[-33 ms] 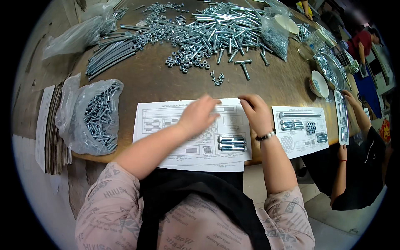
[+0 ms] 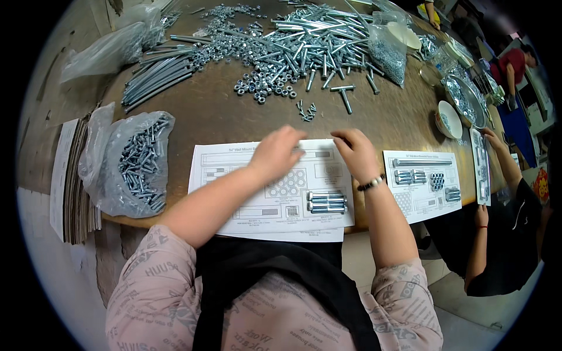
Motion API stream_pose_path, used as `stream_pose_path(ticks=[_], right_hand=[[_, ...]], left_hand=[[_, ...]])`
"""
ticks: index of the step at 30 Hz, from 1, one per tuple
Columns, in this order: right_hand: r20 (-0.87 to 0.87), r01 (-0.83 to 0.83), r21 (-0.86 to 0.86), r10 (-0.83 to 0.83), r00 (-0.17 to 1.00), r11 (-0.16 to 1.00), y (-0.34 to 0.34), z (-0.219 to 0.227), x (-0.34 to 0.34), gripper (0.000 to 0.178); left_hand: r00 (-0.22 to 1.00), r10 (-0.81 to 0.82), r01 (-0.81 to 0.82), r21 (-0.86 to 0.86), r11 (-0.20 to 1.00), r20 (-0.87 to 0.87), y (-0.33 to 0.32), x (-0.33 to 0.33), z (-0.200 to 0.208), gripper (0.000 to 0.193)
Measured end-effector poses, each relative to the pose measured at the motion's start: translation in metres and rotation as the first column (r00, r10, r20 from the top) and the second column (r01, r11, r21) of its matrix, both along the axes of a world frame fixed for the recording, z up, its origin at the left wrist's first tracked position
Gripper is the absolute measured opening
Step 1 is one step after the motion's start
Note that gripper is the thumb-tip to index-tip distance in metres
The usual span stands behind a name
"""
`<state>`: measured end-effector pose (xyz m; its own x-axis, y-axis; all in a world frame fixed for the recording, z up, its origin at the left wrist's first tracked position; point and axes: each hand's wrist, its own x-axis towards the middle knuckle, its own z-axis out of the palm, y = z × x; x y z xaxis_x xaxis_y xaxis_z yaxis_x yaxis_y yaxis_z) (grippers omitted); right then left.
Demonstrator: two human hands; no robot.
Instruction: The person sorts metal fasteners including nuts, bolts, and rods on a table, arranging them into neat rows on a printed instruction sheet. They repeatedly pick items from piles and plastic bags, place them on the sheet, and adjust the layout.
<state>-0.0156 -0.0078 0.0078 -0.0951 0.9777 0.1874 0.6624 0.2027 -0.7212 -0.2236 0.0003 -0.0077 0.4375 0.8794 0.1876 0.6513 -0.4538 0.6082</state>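
The left hand (image 2: 282, 153) and right hand (image 2: 357, 155) are hovering, fingers bent, over the printed parts sheet's (image 2: 252, 222) upper half, each grip's contents unclear, while hex bolts (image 2: 326, 202) are lying lower right on it, presumably needing careful alignment.

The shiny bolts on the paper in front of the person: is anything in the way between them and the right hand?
Nothing visible is in the way. The right hand is above the bolts in the picture, with only part of the printed sheet showing between.
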Motion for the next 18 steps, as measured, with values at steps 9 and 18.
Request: stream_pose_path(ticks=[9, 18], right_hand=[[0.319, 0.034, 0.036, -0.043, 0.947, 0.999, 0.081, -0.046, -0.047, 0.015], [0.447, -0.068, -0.020, 0.070, 0.892, 0.997, 0.089, -0.043, -0.044, 0.010]], left_hand=[[0.982, -0.012, 0.050, 0.199, 0.979, -0.187, 0.095, -0.007, -0.026, 0.022], [0.821, -0.113, 0.268, 0.203, 0.942, -0.559, 0.106, 0.003, -0.012, 0.010]])
